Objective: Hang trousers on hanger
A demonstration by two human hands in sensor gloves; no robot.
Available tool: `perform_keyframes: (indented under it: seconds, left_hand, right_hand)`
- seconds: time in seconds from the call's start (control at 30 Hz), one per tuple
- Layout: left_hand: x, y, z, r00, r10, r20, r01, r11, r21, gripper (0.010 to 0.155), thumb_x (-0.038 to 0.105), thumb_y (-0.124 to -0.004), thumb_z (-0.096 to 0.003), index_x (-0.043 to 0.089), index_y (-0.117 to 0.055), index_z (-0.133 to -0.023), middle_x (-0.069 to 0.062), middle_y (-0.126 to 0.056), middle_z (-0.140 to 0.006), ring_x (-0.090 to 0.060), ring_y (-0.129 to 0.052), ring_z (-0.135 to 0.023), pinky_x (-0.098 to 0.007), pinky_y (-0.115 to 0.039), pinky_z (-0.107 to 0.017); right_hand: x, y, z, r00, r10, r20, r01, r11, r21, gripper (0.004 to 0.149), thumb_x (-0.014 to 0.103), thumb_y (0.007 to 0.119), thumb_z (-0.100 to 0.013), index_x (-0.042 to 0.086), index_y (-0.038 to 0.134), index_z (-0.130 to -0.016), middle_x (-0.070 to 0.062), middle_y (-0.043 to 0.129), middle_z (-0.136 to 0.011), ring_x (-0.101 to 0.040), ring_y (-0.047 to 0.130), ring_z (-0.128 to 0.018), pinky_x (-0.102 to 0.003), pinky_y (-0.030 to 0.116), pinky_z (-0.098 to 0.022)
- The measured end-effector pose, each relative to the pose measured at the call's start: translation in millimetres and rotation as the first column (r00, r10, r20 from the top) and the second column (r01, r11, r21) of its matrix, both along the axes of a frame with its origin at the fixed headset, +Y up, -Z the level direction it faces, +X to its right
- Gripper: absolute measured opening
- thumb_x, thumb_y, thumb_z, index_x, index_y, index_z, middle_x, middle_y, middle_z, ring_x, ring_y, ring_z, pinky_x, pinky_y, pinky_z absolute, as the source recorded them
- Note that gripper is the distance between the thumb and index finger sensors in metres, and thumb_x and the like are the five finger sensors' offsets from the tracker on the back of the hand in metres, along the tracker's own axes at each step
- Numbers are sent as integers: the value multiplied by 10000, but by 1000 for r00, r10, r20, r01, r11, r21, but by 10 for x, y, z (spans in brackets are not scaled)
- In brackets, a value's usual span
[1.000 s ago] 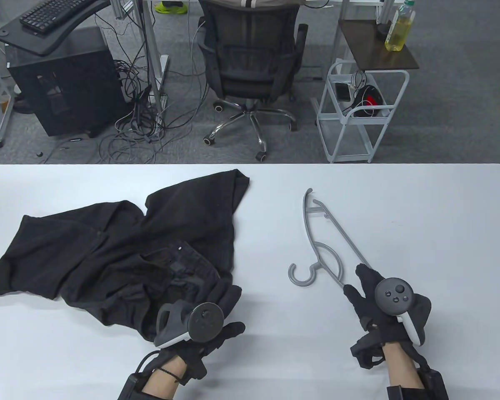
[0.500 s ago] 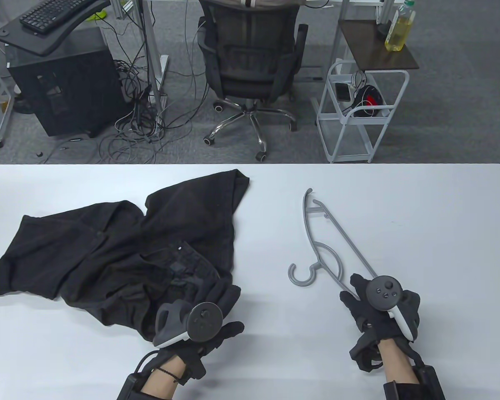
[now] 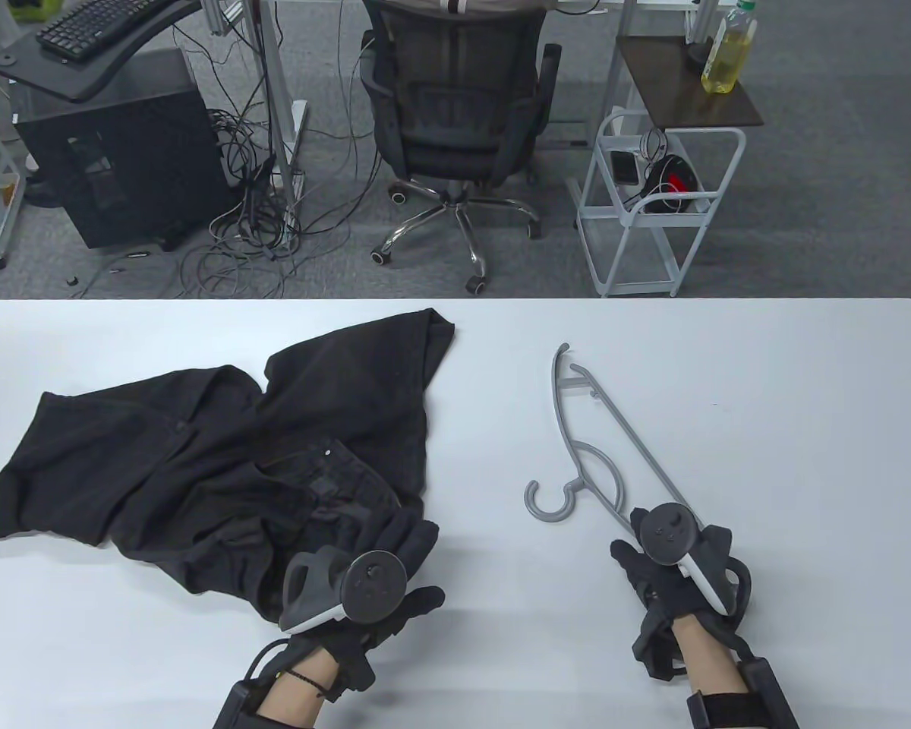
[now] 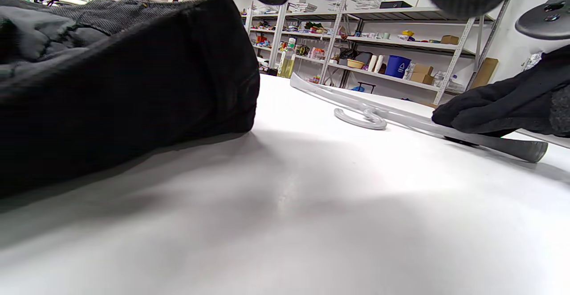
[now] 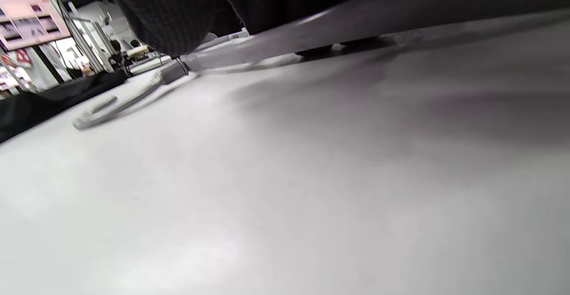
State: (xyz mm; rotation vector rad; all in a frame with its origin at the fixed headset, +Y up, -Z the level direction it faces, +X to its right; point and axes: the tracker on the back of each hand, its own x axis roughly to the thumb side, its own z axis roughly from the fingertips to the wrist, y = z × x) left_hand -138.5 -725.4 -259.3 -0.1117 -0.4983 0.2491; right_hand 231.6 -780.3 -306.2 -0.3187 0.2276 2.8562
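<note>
white table [image 3: 767, 395] holds crumpled black trousers [image 3: 220, 456] under left hand's [image 3: 372, 600] resting fingers; right hand [image 3: 672, 566] presses grey hanger [image 3: 600, 448].

black gloves [image 3: 672, 585] | grey-white trackers [image 3: 342, 588] | bare wrists

An office chair [image 3: 455, 114], a wire cart [image 3: 657, 220] and a keyboard [image 3: 95, 26] stand beyond the table [image 3: 767, 425].

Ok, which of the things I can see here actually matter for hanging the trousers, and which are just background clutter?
For the job:
- black trousers, crumpled on the table
- grey hanger, lying flat
- left hand, resting on the trousers' near edge
- right hand, on the hanger's near end

Lying about:
- office chair
- white cart
- oil bottle
- keyboard
</note>
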Motion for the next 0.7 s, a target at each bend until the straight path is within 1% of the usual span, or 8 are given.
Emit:
perform_keyframes:
  seconds: [0.17, 0.4, 0.57, 0.7]
  left_hand:
    - [0, -3, 0, 1000, 1, 0, -1, 1000, -2, 806, 641, -652, -483, 221, -411, -1127, -112, -436, -1187, -443, -420, -1091, -700, -425, -696]
    - [-8, 7, -2, 1000, -8, -7, 8, 1000, 4, 802, 639, -653, -483, 221, -419, -1127, -109, -436, -1187, -443, -422, -1090, -700, -426, -696]
    - [-22, 8, -9, 1000, -7, -14, 7, 1000, 2, 803, 640, -653, -482, 220, -420, -1127, -110, -436, -1187, -444, -421, -1091, -701, -425, -695]
    - [-27, 11, -11, 1000, -4, -15, 4, 1000, 4, 800, 639, -653, -483, 221, -423, -1126, -110, -437, -1187, -442, -422, -1091, -700, -425, -696]
  right_hand:
    - [-35, -38, -21, 999, 35, 8, -35, 999, -9, 670, 523, 767, -445, 249, 600, -1033, -69, 692, -1019, -316, 669, -900, -488, 496, -717]
    - [-64, -60, -47, 998, 68, 10, -68, 997, -47, 666, 522, 756, -464, 258, 565, -1045, -59, 648, -1021, -306, 631, -899, -485, 465, -723]
    - [-84, -59, -63, 993, 118, 19, -117, 992, -52, 616, 470, 772, -481, 265, 589, -1033, -50, 670, -996, -290, 656, -878, -479, 491, -714]
    - [-90, -49, -69, 988, 149, 29, -148, 988, -46, 573, 449, 775, -483, 270, 631, -1008, -30, 717, -945, -271, 701, -839, -473, 529, -698]
